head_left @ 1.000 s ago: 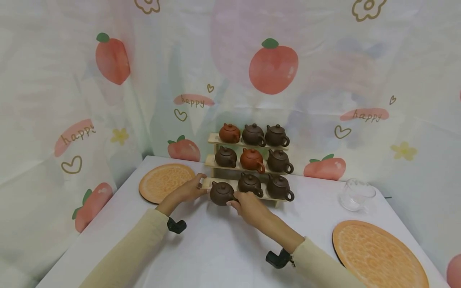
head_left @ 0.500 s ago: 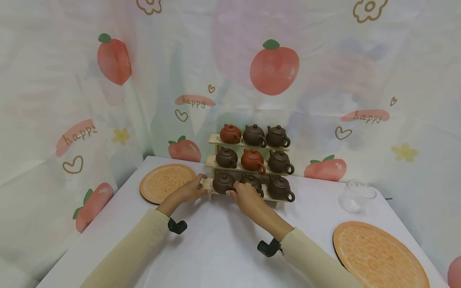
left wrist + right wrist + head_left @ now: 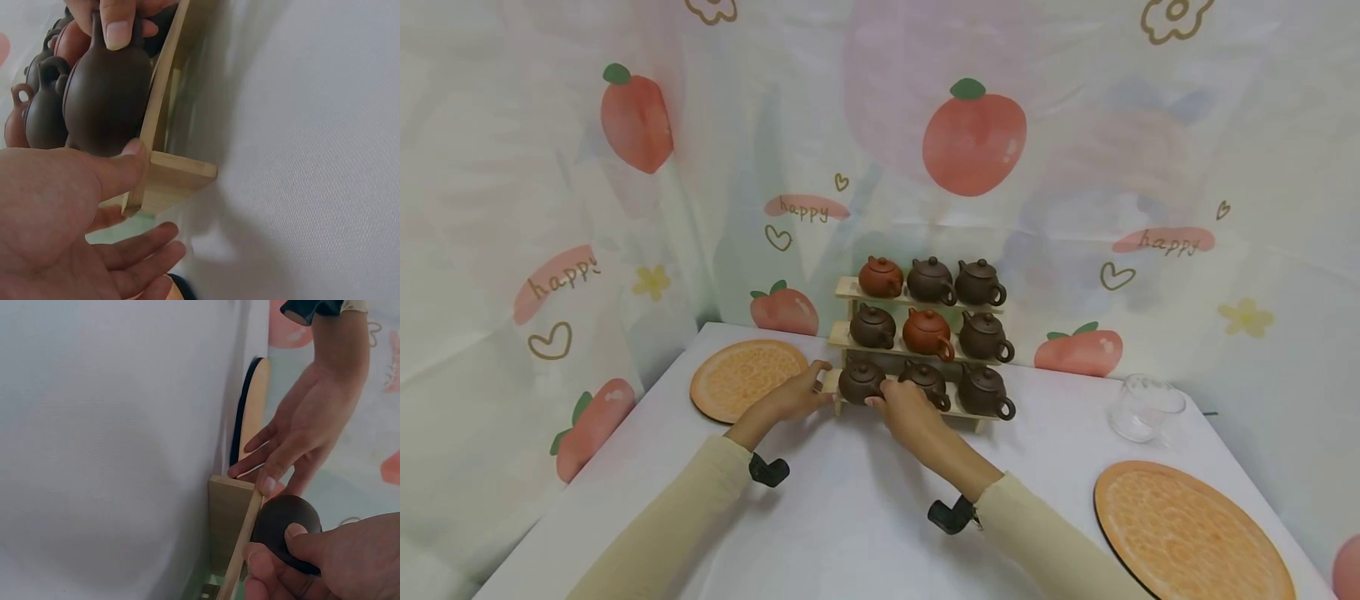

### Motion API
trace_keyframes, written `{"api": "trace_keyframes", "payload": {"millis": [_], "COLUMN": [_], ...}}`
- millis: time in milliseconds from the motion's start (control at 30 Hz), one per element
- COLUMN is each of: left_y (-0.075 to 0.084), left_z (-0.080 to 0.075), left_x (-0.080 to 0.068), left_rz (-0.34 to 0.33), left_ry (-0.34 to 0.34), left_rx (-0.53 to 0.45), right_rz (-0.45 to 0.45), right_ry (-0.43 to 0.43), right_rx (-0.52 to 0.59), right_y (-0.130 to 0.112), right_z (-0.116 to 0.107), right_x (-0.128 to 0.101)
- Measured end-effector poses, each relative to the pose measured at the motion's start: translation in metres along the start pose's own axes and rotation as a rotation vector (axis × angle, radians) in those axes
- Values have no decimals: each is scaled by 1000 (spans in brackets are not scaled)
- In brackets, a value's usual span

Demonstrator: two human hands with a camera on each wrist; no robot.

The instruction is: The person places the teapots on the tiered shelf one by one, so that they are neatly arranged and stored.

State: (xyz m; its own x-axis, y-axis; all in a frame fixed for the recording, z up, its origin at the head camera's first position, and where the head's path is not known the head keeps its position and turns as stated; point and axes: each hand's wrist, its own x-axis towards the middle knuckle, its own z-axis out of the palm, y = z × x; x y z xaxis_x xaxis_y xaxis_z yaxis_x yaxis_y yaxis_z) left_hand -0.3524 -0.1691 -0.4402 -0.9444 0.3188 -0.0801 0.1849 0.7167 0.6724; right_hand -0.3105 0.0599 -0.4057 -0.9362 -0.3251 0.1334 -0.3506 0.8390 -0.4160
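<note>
A three-tier wooden display stand (image 3: 886, 350) carries several small clay teapots. My right hand (image 3: 912, 417) pinches the handle of a dark brown teapot (image 3: 860, 382) at the left end of the bottom tier. In the left wrist view that teapot (image 3: 107, 94) sits against the shelf board, its handle under the right thumb. My left hand (image 3: 795, 395) holds the left end of the bottom shelf, thumb on the board (image 3: 164, 100) and the other fingers spread below. Another dark teapot (image 3: 925, 383) stands just right of the held one, partly behind my right hand.
An orange round mat (image 3: 748, 379) lies at the back left of the white table (image 3: 820, 517). A larger orange mat (image 3: 1191, 529) is at the front right, with a clear glass cup (image 3: 1145, 408) behind it. Patterned cloth walls (image 3: 1060, 167) enclose the back and sides.
My right hand has raised the dark teapot from in front of the bottom shelf onto it, then shifted it slightly left. The left hand has stayed at the shelf end.
</note>
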Motion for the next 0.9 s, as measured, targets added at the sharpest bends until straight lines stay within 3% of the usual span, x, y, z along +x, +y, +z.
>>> {"api": "trace_keyframes", "payload": {"millis": [633, 767, 900], "left_y": [3, 2, -2], "left_z": [5, 5, 5], "left_x": [4, 3, -1], "left_rz": [-21, -31, -62], "left_ry": [-11, 4, 52], "left_rx": [-15, -20, -34], "right_rz": [38, -2, -23], "right_ry": [3, 22, -16], "right_rx": [39, 35, 19], "right_y": [7, 11, 20], "right_z": [2, 1, 2], "right_x": [-1, -6, -21]}}
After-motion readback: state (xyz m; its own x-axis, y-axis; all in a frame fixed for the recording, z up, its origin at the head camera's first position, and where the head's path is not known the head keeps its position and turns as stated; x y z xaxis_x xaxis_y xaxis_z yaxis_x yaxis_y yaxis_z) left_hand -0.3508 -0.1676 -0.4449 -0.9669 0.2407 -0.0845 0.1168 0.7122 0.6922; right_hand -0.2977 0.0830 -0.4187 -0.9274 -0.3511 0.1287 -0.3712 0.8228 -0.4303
